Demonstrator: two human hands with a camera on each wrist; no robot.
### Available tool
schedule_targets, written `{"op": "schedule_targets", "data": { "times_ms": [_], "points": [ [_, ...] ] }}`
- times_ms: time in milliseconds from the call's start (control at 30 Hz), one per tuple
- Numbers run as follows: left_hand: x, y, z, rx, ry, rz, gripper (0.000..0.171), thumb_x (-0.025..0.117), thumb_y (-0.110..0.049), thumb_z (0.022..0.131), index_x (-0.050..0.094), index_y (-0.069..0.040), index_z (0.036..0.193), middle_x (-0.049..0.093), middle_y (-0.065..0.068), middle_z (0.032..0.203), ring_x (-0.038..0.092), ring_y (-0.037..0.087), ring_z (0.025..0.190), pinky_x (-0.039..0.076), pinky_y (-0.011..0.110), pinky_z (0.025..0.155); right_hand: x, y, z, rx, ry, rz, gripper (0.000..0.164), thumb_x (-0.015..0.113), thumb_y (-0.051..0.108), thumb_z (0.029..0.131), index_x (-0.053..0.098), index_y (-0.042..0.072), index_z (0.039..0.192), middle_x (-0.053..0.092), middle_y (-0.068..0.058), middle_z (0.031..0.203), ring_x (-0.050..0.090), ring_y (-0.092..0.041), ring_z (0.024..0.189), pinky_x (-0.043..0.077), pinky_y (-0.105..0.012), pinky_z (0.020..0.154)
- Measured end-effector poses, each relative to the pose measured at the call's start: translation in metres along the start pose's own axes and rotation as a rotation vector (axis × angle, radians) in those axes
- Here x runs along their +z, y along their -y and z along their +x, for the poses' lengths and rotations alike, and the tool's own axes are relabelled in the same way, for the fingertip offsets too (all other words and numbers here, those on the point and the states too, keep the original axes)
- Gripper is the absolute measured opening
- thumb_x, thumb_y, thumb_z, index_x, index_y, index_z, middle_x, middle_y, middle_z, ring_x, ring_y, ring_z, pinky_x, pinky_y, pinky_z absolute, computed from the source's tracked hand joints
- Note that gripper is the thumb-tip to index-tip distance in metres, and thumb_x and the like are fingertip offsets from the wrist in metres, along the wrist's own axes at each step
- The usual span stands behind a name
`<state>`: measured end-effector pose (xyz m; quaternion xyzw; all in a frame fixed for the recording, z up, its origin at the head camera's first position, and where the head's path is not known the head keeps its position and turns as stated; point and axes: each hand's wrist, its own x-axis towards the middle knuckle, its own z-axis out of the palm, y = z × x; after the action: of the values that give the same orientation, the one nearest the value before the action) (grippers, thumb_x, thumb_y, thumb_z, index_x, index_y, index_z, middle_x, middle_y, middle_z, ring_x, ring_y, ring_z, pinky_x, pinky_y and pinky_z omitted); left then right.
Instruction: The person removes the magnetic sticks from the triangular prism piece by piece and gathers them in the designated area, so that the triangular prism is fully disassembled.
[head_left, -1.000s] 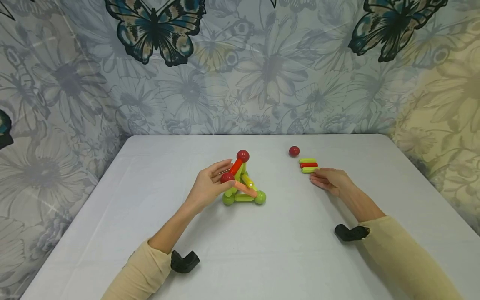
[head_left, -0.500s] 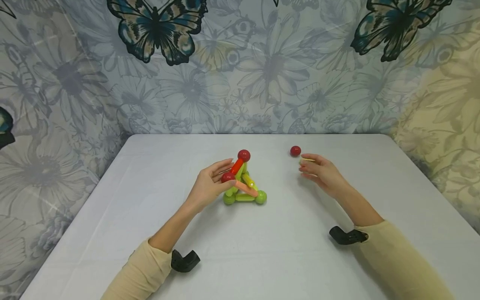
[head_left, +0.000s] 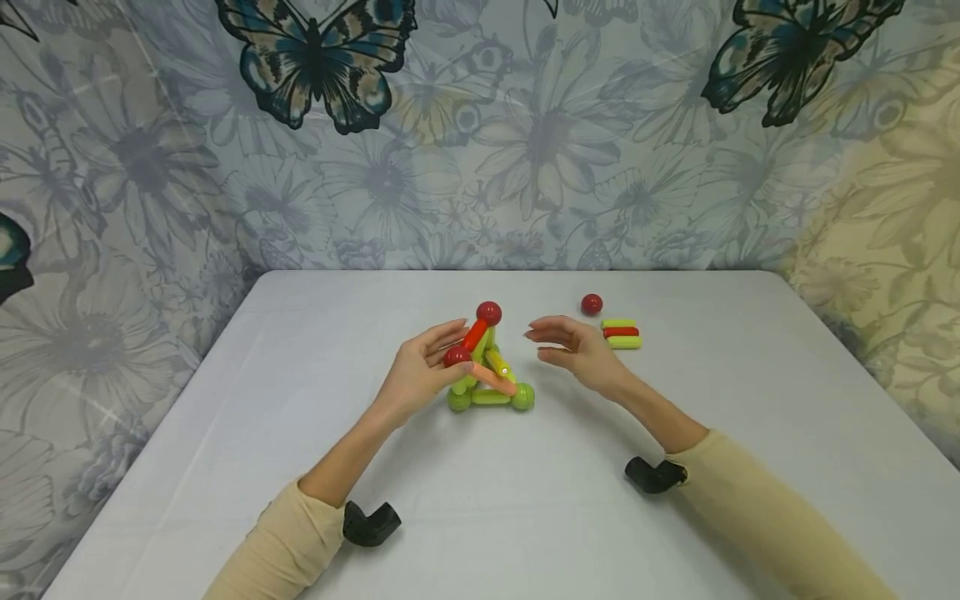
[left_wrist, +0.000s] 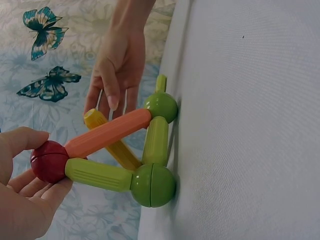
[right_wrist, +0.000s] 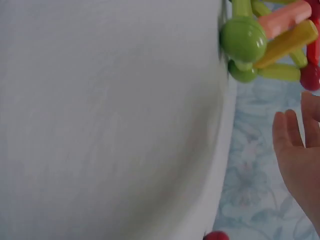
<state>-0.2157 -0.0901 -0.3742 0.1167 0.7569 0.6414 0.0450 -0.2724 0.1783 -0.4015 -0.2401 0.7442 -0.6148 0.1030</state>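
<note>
My left hand (head_left: 411, 372) pinches a red ball (left_wrist: 50, 162) of a structure of toy rods and balls, with thumb and fingers at its sides. A salmon rod (left_wrist: 107, 134) and a light green rod (left_wrist: 99, 175) slope down from that ball to green balls (left_wrist: 153, 185) at the table. A red rod (head_left: 475, 335) joins it to another red ball (head_left: 489, 313) at the top. One yellow rod (right_wrist: 287, 45) leans upward inside the frame with a free end. My right hand (head_left: 581, 354), fingers extended and holding nothing, hovers to the right of the structure.
Behind my right hand lie a loose red ball (head_left: 592, 304) and a small row of rods, two light green and one red rod (head_left: 621, 332). The white table (head_left: 300, 317) ends at a butterfly-patterned wall covering (head_left: 540, 183).
My right hand has left the loose rods, passing over them and moving left toward the structure. The rods still lie there. My left hand keeps its hold on the red ball.
</note>
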Motion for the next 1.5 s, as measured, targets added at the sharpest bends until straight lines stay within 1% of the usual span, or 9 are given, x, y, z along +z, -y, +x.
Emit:
{"op": "schedule_targets", "data": {
  "times_ms": [167,367,500,867,967,1067,1267,1400,1500],
  "points": [
    [0.0,0.001,0.0,0.002,0.004,-0.003,0.06,0.071,-0.007,0.086,0.047,-0.008,0.141,0.048,0.007,0.14,0.047,0.023,0.126,0.043,0.03,0.098,0.017,0.002,0.008,-0.078,0.086,-0.034,0.039,0.056,-0.013,0.089,0.049,-0.008,0.127,0.055,-0.024,0.125,0.047,-0.046,0.119,0.047,-0.034,0.094],
    [-0.001,0.001,-0.001,0.018,0.005,-0.033,0.059,0.07,-0.002,0.086,0.047,-0.007,0.14,0.051,0.011,0.137,0.051,0.024,0.122,0.045,0.028,0.094,0.031,0.003,0.015,-0.164,0.153,-0.072,0.042,0.058,-0.018,0.085,0.05,-0.01,0.126,0.057,-0.022,0.12,0.054,-0.037,0.114,0.041,-0.049,0.099],
    [-0.001,0.001,0.0,0.021,0.009,-0.054,0.059,0.069,-0.001,0.086,0.047,-0.006,0.14,0.051,0.012,0.137,0.052,0.025,0.122,0.046,0.028,0.092,0.036,0.002,0.017,-0.218,0.183,-0.115,0.044,0.06,-0.019,0.083,0.052,-0.008,0.125,0.061,-0.02,0.113,0.057,-0.033,0.109,0.042,-0.048,0.099],
    [0.0,0.0,0.0,0.014,0.0,-0.044,0.059,0.07,-0.001,0.085,0.047,-0.006,0.139,0.052,0.012,0.136,0.052,0.024,0.122,0.046,0.027,0.092,0.036,0.001,0.016,-0.279,0.121,-0.261,0.047,0.066,-0.015,0.081,0.054,-0.005,0.125,0.06,-0.018,0.11,0.056,-0.028,0.102,0.047,-0.047,0.093],
    [0.0,0.0,0.0,0.016,-0.001,-0.047,0.058,0.07,0.0,0.085,0.048,-0.006,0.139,0.052,0.013,0.135,0.052,0.024,0.121,0.046,0.027,0.092,0.034,0.001,0.013,-0.219,0.054,-0.245,0.049,0.066,-0.015,0.081,0.052,-0.004,0.127,0.059,-0.018,0.11,0.057,-0.03,0.104,0.048,-0.044,0.093],
    [0.001,0.0,0.0,0.016,-0.003,-0.048,0.058,0.07,0.0,0.085,0.048,-0.006,0.139,0.052,0.012,0.135,0.053,0.023,0.121,0.046,0.027,0.092,0.03,0.002,0.009,-0.093,-0.027,-0.156,0.051,0.064,-0.014,0.083,0.05,-0.001,0.13,0.058,-0.018,0.111,0.057,-0.031,0.108,0.049,-0.037,0.092],
    [0.001,-0.001,0.0,0.014,-0.005,-0.051,0.059,0.07,0.0,0.085,0.048,-0.006,0.139,0.053,0.012,0.135,0.053,0.023,0.121,0.046,0.026,0.091,0.025,0.0,0.008,0.203,-0.186,0.171,0.058,0.062,-0.004,0.09,0.037,0.003,0.142,0.051,-0.015,0.119,0.055,-0.023,0.107,0.048,-0.024,0.09],
    [0.001,-0.001,0.0,0.015,-0.003,-0.048,0.059,0.07,0.0,0.085,0.048,-0.006,0.139,0.053,0.012,0.135,0.053,0.023,0.121,0.046,0.026,0.092,0.026,0.0,0.011,0.32,-0.263,0.388,0.057,0.058,0.001,0.094,0.032,0.001,0.145,0.047,-0.016,0.123,0.055,-0.022,0.107,0.046,-0.027,0.094],
    [0.001,0.0,0.0,0.013,-0.002,-0.048,0.059,0.07,0.0,0.085,0.047,-0.006,0.139,0.052,0.013,0.135,0.053,0.023,0.121,0.046,0.026,0.092,0.029,0.0,0.014,0.389,-0.312,0.472,0.055,0.053,0.01,0.099,0.028,-0.002,0.147,0.045,-0.019,0.133,0.055,-0.023,0.114,0.044,-0.029,0.096]
  ]
}}
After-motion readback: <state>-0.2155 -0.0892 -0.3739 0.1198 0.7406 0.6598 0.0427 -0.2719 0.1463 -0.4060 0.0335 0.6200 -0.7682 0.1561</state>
